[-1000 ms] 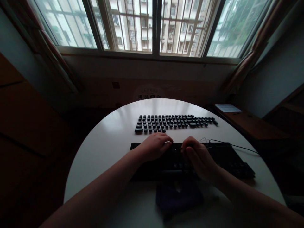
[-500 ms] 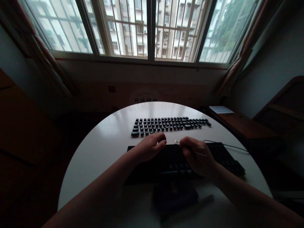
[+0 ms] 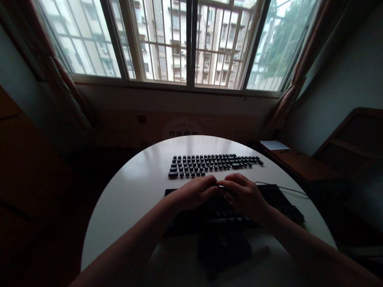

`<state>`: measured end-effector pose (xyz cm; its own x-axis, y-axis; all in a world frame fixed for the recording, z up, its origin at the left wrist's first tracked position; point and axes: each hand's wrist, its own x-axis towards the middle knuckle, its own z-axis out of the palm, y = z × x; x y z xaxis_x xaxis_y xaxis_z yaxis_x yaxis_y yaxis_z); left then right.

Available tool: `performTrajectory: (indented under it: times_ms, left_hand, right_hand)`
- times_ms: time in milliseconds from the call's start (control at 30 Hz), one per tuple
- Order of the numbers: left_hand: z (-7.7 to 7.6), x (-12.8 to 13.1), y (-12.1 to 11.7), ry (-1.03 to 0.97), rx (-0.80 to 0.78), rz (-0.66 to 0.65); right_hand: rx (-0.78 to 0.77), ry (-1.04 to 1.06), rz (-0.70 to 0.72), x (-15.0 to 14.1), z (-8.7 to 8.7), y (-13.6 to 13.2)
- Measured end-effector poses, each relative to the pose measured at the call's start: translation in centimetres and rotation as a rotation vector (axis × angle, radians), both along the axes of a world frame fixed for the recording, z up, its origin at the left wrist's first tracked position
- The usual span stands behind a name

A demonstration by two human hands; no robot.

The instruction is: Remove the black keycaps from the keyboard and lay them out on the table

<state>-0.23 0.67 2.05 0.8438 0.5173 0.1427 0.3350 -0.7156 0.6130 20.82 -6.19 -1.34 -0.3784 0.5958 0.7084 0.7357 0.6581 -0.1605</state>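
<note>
Over the black keyboard point(image 3: 206, 211), my two hands meet fingertip to fingertip. My right hand point(image 3: 243, 193) is closed around a wire keycap puller point(image 3: 229, 196), whose thin metal wires show below the fingers. My left hand point(image 3: 199, 191) has its fingers pinched together against the right fingertips. Whatever lies between them is too small and dark to name. Beyond the hands, loose black keycaps point(image 3: 209, 162) stand on the white table in rows like a keyboard layout. Some keys still sit along the keyboard's near edge and right end; my hands and forearms cover part of it.
The round white table point(image 3: 119, 207) carries everything. A dark purplish object point(image 3: 224, 251) lies at its near side, blurred in shadow. A cable point(image 3: 284, 187) runs off the keyboard to the right. A brown side table with a paper point(image 3: 273, 145) stands right, near a chair point(image 3: 353, 139).
My right hand has moved left and my left hand slightly right, so their fingertips now meet. The puller's wires have turned from pointing right to hanging below the fingers. The view has tilted up slightly.
</note>
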Motion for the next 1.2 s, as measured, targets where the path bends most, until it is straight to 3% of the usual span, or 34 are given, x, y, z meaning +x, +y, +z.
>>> performTrajectory:
  times_ms: [167, 267, 400, 500, 600, 767, 1200]
  left_hand:
    - [-0.3, -0.2, 0.3, 0.040, 0.021, -0.036]
    - [-0.7, -0.4, 0.9, 0.064, 0.079, 0.008]
    - [-0.8, -1.1, 1.8, 0.183, 0.302, 0.193]
    - [-0.3, -1.8, 1.9, 0.332, 0.444, 0.184]
    - [0.3, -2.3, 1.5, 0.416, 0.421, 0.110]
    - [0.5, -2.8, 1.3, 0.495, 0.357, 0.103]
    - [0.7, -2.8, 1.2, 0.535, 0.331, 0.126]
  right_hand:
    - [-0.042, 0.059, -0.007, -0.3, -0.8, 0.2]
    - [-0.101, 0.086, -0.048, -0.7, -0.8, 0.5]
    - [-0.220, 0.095, -0.183, -0.2, 0.0, 2.5]
    - [-0.398, 0.025, -0.236, 0.8, 0.2, 5.5]
    - [-0.555, -0.031, -0.259, 1.3, -0.5, 8.6]
    - [-0.623, -0.063, -0.290, 0.7, -2.0, 11.6]
    - [-0.653, -0.089, -0.372, -0.2, -2.2, 12.2]
